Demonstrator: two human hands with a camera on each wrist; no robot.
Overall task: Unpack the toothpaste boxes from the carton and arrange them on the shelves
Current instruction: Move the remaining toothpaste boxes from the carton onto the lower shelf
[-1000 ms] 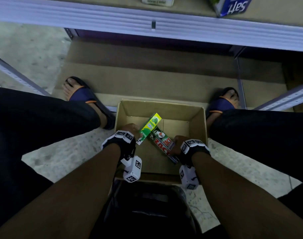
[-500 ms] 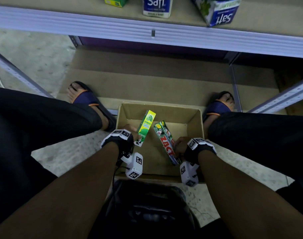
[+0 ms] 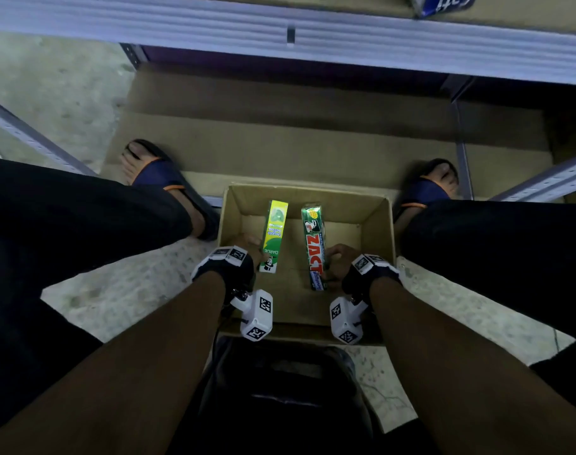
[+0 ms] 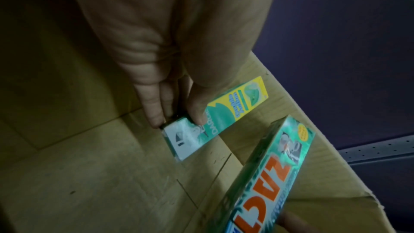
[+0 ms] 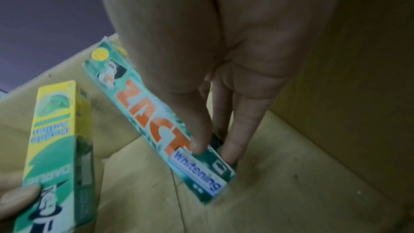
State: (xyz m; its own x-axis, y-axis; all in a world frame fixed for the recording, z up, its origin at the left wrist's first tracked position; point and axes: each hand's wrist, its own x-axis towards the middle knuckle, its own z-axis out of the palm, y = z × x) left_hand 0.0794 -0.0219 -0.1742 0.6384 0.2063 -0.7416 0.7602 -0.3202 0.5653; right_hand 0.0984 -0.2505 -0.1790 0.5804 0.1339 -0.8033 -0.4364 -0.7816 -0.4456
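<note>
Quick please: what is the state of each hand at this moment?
Left hand: holding the yellow-and-green Darlie toothpaste box.
Right hand: holding the dark green Zact toothpaste box.

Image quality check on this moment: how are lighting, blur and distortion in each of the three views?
Head view: dim, the shelf edge bowed by the wide angle, box print readable. Left wrist view: the Zact box near the lens is smeared, the Darlie box sharper. Right wrist view: soft all over, the carton floor grainy and dull.
</note>
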